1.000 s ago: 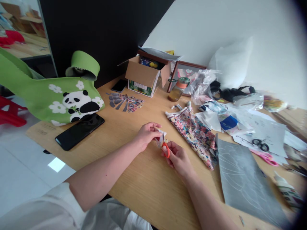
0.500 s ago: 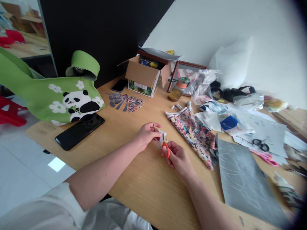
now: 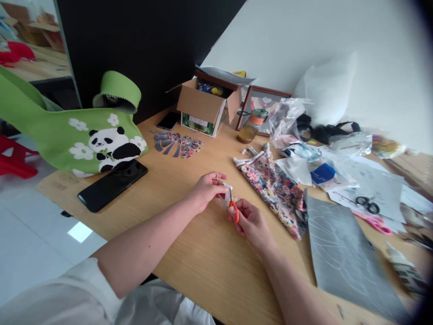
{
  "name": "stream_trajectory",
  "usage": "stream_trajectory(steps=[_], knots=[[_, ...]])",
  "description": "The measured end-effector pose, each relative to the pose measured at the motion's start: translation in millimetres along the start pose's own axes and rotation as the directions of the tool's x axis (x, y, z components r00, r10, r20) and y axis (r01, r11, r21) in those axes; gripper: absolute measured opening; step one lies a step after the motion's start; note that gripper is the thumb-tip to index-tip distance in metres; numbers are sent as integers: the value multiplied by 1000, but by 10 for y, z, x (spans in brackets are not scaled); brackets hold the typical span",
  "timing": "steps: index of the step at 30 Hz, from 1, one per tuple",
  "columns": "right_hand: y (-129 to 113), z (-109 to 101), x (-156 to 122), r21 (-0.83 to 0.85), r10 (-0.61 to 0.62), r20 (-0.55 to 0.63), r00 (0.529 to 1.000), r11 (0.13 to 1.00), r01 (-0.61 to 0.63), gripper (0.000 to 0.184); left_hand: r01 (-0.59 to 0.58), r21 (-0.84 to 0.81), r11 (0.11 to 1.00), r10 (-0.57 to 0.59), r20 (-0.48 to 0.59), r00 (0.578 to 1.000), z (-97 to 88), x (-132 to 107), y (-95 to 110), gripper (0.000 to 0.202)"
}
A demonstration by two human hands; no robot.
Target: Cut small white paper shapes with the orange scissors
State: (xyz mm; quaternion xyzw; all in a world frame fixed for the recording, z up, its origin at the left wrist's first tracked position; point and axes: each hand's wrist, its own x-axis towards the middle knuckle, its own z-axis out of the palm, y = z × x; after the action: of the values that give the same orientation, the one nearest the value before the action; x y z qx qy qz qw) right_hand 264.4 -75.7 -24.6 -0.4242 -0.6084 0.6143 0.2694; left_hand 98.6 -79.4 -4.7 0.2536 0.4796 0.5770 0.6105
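Observation:
My left hand (image 3: 210, 190) pinches a small whitish piece (image 3: 227, 194), thin like paper or fabric; the fingers partly cover it. Orange-handled scissors (image 3: 233, 211) are in my right hand (image 3: 251, 222), their blades pointing away from me and meeting the piece's right side. Whether the blades are parted is too small to tell. Right of my hands lies a folded floral fabric (image 3: 270, 189). Beyond them, cut grey and floral pieces (image 3: 179, 144) are laid out in a fan shape on the wooden table (image 3: 203, 253).
A black phone (image 3: 113, 186) and a green panda bag (image 3: 77, 135) sit at the left. Farther back stand an open cardboard box (image 3: 199, 106) and a jar of brownish liquid (image 3: 250, 128). Grey patterned sheet (image 3: 341, 253), pink scissors (image 3: 375, 223), black-handled scissors (image 3: 368, 205) and a glue bottle (image 3: 404, 266) lie right.
The small whitish piece has shifted slightly at the scissor blades, and the blades look a little closer together. Both hands stay nearly in place.

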Motion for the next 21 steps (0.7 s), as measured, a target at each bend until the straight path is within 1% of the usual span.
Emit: stream_trajectory(steps=[6, 12, 21], knots=[[-17, 9, -13, 14, 9, -7, 1000, 1000, -9, 55, 0, -3, 1000, 0, 3, 1000, -3, 6, 1, 29], [-57, -2, -35, 2, 20, 50, 999, 1000, -20, 55, -10, 3, 1000, 10, 14, 1000, -14, 13, -24, 30], [-57, 9, -20, -2, 10, 22, 1000, 1000, -10, 56, -20, 8, 1000, 20, 15, 1000, -29, 19, -35, 30]])
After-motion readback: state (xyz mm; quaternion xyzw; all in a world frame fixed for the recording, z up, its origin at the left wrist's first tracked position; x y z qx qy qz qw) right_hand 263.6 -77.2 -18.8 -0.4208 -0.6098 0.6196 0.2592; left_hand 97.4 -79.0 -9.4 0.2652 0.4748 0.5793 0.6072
